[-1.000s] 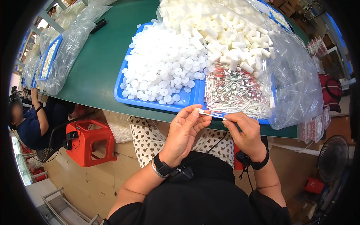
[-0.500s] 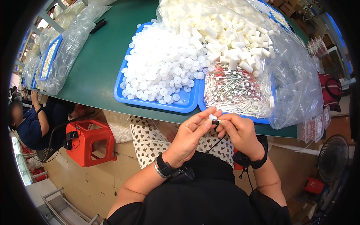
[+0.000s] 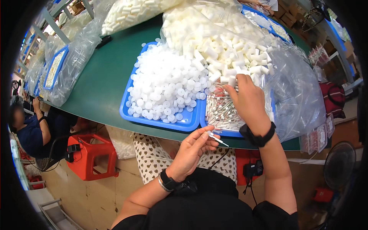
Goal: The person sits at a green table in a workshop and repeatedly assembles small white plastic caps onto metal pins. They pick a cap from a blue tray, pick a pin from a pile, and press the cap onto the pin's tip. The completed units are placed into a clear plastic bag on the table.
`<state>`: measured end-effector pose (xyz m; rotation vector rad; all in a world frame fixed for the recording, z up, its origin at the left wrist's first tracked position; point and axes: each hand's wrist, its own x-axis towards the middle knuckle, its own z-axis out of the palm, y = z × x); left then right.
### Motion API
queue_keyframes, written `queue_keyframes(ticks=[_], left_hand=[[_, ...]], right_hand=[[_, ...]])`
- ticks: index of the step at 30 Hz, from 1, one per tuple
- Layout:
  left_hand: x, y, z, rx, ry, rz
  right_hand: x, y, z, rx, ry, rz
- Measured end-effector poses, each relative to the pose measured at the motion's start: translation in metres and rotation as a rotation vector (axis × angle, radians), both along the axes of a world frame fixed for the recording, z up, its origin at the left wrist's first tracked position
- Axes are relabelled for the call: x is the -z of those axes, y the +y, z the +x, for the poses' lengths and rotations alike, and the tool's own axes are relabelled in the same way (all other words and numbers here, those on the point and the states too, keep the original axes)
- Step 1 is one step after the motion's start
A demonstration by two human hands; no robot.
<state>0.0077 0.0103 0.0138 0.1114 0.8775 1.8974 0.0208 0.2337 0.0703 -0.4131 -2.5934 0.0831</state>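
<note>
My left hand (image 3: 193, 147) is closed in a pinch on a thin white rod (image 3: 219, 140), whose narrow tip points down to the right. Whatever else sits on the rod is covered by the fingers. My right hand (image 3: 249, 97) reaches over the heap of white foam cylinders (image 3: 251, 57), thumb and fingers apart. One foam cylinder (image 3: 232, 81) lies between their tips; whether they touch it I cannot tell. Below this hand, the right blue tray (image 3: 230, 133) holds many thin rods (image 3: 220, 111), white and reddish. The left blue tray (image 3: 134, 118) is heaped with translucent white discs (image 3: 161, 80).
Clear plastic bags (image 3: 295, 92) spread over the right side of the green table (image 3: 97, 86). Another bag of cylinders (image 3: 134, 13) lies at the back. A red stool (image 3: 92, 157) and a seated person (image 3: 34, 130) are at the left. A black fan (image 3: 339, 165) stands right.
My hands have parted: the right has moved forward to the foam cylinders, while the left stays near the table edge with the rod showing. The view has shifted slightly.
</note>
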Motion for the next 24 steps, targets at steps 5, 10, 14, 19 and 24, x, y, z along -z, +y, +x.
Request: queue_keyframes(ticks=[5, 10, 14, 19, 24], left_hand=[[0.005, -0.004, -0.006, -0.011, 0.009, 0.008], [0.005, -0.002, -0.005, 0.007, -0.012, -0.010], [-0.001, -0.001, -0.006, 0.003, 0.024, 0.025], [-0.008, -0.008, -0.013, -0.104, 0.239, 0.087], [-0.013, -0.007, -0.013, -0.026, 0.464, 0.090]], right_hand=[[0.011, 0.013, -0.008, 0.067, -0.051, -0.128], [0.015, 0.008, -0.009, 0.006, -0.004, -0.179], [0.009, 0.012, -0.002, -0.062, 0.130, -0.281], [-0.025, -0.032, 0.038, -0.268, -0.072, -0.600], [-0.005, -0.062, 0.069, -0.420, -0.196, -0.834]])
